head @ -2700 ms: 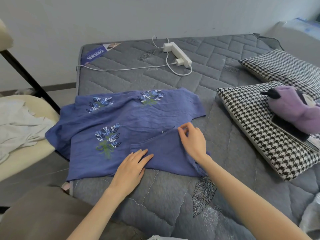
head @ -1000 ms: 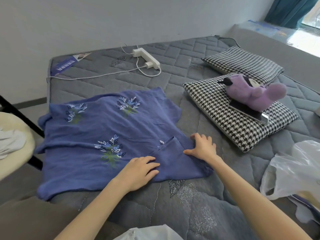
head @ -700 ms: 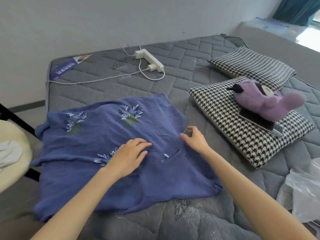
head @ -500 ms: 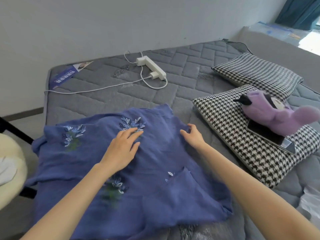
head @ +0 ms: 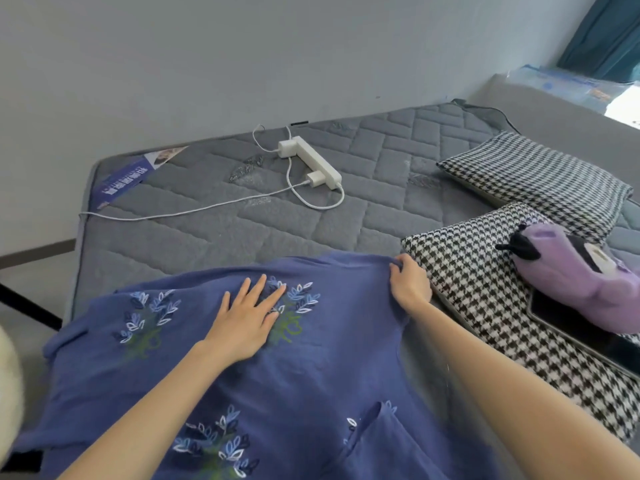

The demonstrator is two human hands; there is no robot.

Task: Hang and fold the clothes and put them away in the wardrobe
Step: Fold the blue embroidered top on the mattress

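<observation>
- On the near left part of the grey mattress (head: pixel 214 237) lies a blue shirt (head: pixel 311 382), spread flat with its leaf pictures facing up.
- Its long way runs left to right, from the mattress's left edge toward the checked pillow (head: pixel 485 306).
- I cannot tell which end is the neck.
- The left hand (head: pixel 247 320) lies flat on the shirt, fingers straight and spread, pressing a leaf picture.
- The right hand (head: pixel 410 285) has curled fingers pinching the shirt's far right corner.
- A purple soft toy (head: pixel 571 271) rests on that pillow.
</observation>
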